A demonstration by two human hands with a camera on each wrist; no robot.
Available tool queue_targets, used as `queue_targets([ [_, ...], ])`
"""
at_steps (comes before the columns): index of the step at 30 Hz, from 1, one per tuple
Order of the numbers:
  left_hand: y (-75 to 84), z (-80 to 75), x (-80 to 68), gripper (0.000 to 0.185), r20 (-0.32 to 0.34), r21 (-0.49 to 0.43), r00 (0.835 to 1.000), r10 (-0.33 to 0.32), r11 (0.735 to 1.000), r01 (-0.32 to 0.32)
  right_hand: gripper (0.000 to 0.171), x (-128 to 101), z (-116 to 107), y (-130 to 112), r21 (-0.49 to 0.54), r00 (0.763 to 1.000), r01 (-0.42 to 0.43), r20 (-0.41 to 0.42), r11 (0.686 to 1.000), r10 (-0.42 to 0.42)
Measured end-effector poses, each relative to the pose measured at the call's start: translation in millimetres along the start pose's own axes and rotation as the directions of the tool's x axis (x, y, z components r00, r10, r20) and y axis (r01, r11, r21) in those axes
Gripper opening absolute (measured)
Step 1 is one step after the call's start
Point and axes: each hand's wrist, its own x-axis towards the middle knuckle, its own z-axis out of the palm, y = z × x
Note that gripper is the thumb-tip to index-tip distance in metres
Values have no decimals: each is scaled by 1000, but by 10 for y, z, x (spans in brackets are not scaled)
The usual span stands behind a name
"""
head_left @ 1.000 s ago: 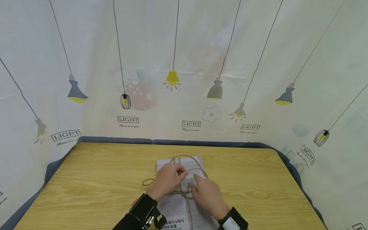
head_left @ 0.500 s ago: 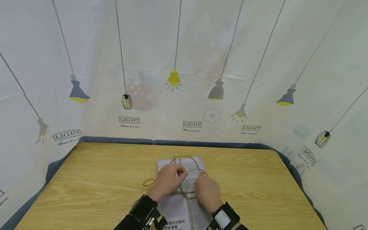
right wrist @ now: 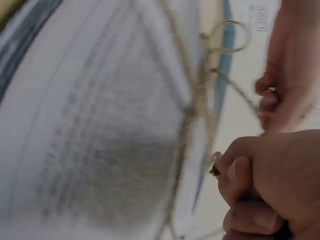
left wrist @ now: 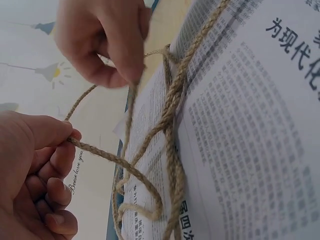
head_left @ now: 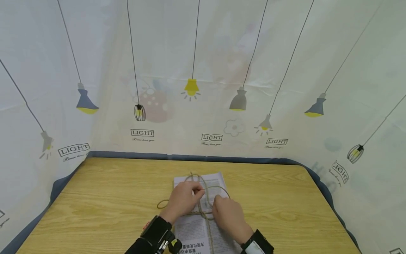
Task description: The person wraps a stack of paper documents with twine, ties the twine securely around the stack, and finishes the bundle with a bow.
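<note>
A stack of printed papers (head_left: 193,229) lies on the wooden table (head_left: 104,197), bound crosswise with brown jute twine (head_left: 203,211). My left hand (head_left: 200,192) pinches a strand of the twine (left wrist: 170,110) between thumb and forefinger above the papers (left wrist: 250,125), and a loop arcs to the right from there. My right hand (head_left: 217,201) sits just right of the crossing, fingers curled and pinching another strand. In the right wrist view the right hand (right wrist: 222,167) nips a twine end (right wrist: 215,169) beside the blurred papers (right wrist: 100,140). A loose twine tail (head_left: 163,203) curls on the table to the left.
A white curtain (head_left: 203,88) printed with hanging lamps surrounds the table on three sides. A dark blue edging (head_left: 190,156) runs along the table's far side. Bare wood lies left and right of the papers.
My right hand has drawn in from lying flatter on the papers to pinching the twine near the crossing. The left hand has barely moved, and the loop has shifted slightly.
</note>
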Motion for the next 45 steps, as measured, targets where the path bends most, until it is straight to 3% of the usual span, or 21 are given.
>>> queue_targets([
  [5,-37,-14,-14,14,7,-23,1000,2,1000,-2,15,-103,-308,154,202,984,102,122,974,-129],
  [7,-56,-11,-15,13,9,-25,1000,4,1000,-4,11,-152,-417,245,276,971,106,179,955,-160],
  [16,-60,-46,-35,14,24,-18,1000,-17,1000,18,7,-423,-697,858,441,916,-63,382,895,-124],
  [24,-68,-101,-64,11,34,-7,999,4,1000,-3,8,-622,-688,1484,292,899,-219,432,931,76],
  [30,-104,-95,-64,13,60,-25,998,10,1000,-8,12,-676,-604,1679,148,863,-344,440,927,249],
  [41,-174,-212,-25,27,197,-49,980,-28,998,38,15,-724,-405,1808,96,866,-354,409,930,288],
  [45,-253,-321,-4,22,186,-23,981,-48,998,53,14,-738,-356,1838,75,867,-357,399,931,300],
])
